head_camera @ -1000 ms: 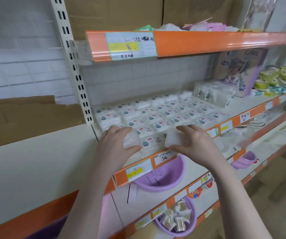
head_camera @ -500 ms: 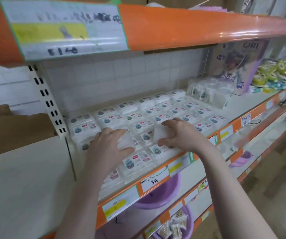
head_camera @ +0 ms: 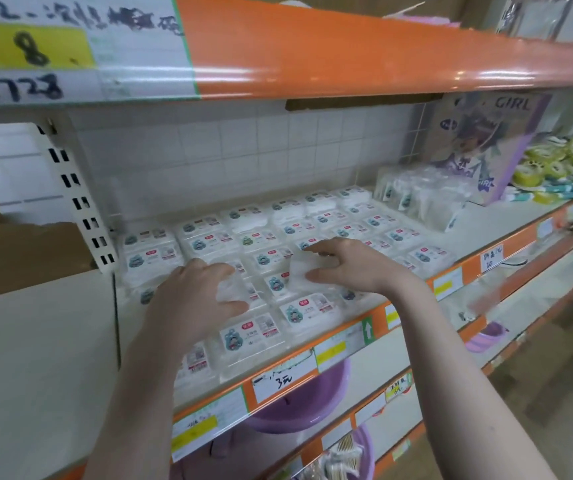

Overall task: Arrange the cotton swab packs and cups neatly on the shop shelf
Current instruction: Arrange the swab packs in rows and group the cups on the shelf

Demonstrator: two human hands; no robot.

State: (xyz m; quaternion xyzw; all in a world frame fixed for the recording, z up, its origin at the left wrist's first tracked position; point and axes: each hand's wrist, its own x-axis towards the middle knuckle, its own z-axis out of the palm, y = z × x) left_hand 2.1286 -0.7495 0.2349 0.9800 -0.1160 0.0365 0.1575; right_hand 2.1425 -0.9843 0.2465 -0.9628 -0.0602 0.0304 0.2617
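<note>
Several clear cotton swab packs (head_camera: 254, 336) with cartoon labels lie flat in rows on the middle shelf (head_camera: 347, 337). My left hand (head_camera: 191, 299) grips one clear pack (head_camera: 231, 289) just above the rows, thumb on its near side. My right hand (head_camera: 351, 265) pinches another clear pack (head_camera: 300, 271) between thumb and fingers, over the middle of the rows. More bagged swab packs (head_camera: 420, 199) stand bunched at the back right of the shelf.
An orange-edged upper shelf (head_camera: 347, 50) hangs close overhead. A purple "GIRL" box (head_camera: 486, 143) and yellow tape rolls (head_camera: 562, 161) sit to the right. Below are purple basins (head_camera: 299, 403), the lower one holding swab bundles (head_camera: 340, 459). White upright (head_camera: 77, 202) at left.
The camera has moved closer to the shelf. Both hands, each still holding a pack, have reached further in over the rows.
</note>
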